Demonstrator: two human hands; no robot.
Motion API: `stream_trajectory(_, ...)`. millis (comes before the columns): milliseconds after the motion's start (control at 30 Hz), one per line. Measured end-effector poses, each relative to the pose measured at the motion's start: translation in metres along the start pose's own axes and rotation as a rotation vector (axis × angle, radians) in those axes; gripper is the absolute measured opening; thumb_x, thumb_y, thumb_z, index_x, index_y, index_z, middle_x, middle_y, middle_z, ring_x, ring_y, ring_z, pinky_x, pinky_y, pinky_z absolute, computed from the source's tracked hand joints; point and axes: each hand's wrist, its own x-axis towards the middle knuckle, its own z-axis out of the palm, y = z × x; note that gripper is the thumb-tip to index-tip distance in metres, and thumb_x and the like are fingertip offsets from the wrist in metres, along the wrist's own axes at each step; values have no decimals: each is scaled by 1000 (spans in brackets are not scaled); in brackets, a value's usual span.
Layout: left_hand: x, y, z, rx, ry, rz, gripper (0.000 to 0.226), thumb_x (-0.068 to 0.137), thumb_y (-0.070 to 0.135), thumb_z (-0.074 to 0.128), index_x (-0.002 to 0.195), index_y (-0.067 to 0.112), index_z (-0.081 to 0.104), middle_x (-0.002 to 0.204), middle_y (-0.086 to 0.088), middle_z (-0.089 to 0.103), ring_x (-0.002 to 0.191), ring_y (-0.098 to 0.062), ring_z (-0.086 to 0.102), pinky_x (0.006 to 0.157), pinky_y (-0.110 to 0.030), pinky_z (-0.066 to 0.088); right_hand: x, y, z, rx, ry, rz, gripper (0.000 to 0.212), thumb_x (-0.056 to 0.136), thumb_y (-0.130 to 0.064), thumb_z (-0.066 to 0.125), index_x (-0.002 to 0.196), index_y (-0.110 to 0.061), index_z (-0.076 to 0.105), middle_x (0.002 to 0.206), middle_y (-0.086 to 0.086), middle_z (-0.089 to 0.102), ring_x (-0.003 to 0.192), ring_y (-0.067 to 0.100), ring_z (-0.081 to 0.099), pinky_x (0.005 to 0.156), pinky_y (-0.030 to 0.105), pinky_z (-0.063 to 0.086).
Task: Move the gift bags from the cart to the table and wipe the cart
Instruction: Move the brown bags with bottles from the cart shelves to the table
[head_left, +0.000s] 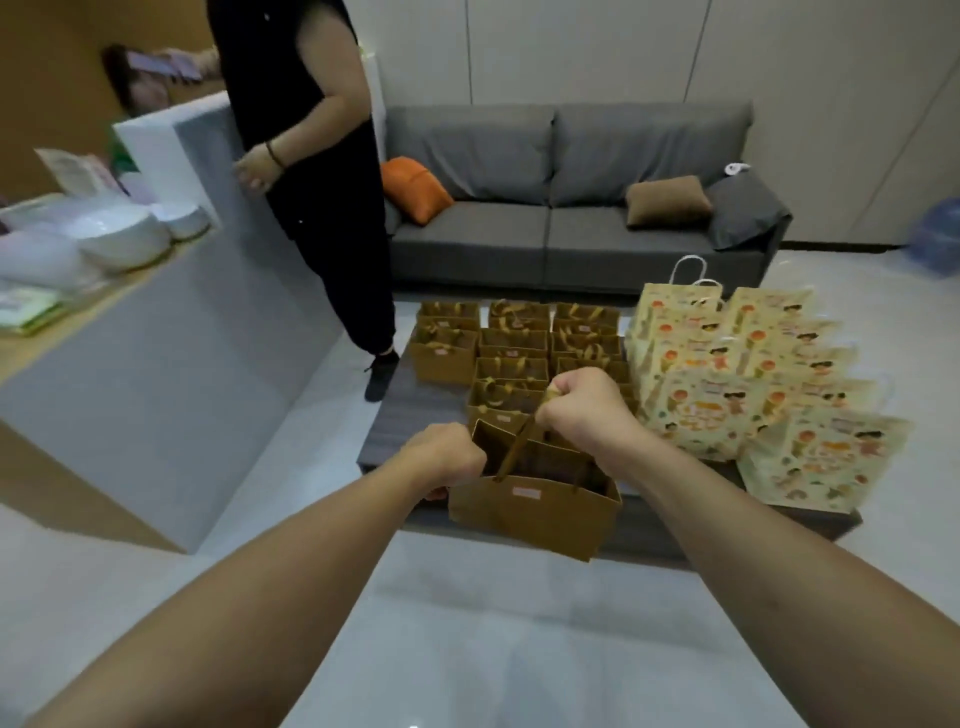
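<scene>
At the near edge of the dark low table (415, 415), a brown paper gift bag (535, 512) is held: right hand (587, 410) fingers curl round its handles, left hand (447, 457) grips its side. Beyond stand rows of brown bags (514, 348), printed cream bags (727, 374), a grey fabric sofa (571, 208).

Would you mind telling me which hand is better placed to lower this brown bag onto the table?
Right. The right hand grips the handles of the brown gift bag from above, carrying it over the table's near edge. The left hand only steadies the bag's left side.
</scene>
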Motion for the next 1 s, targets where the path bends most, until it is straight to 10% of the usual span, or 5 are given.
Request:
stream_trajectory(433,96,-172,-60,-238,140,-229,13,93,26,59,98,16,64,97,-7,64,85,-21,62,73,-36,60,151,-67,197,-138,-298,-35,28,77,3,67,64,-15,50,66,9,44,62,23,49,56,36,40)
stream_trajectory(800,250,-188,-114,-150,117,-354,20,90,37,61,93,18,63,105,-8,68,96,-25,62,83,-38,55,349,-47,298,-458,-637,-78,31,78,-2,64,56,-13,45,58,4,45,59,22,47,45,28,30)
stream_trajectory(1000,327,-177,-128,-208,69,-384,41,95,39,57,132,22,62,129,-4,64,112,-24,61,93,-33,52,455,-16,326,-451,-614,36,30,89,-29,68,71,-9,55,65,5,47,78,28,57,56,29,37)
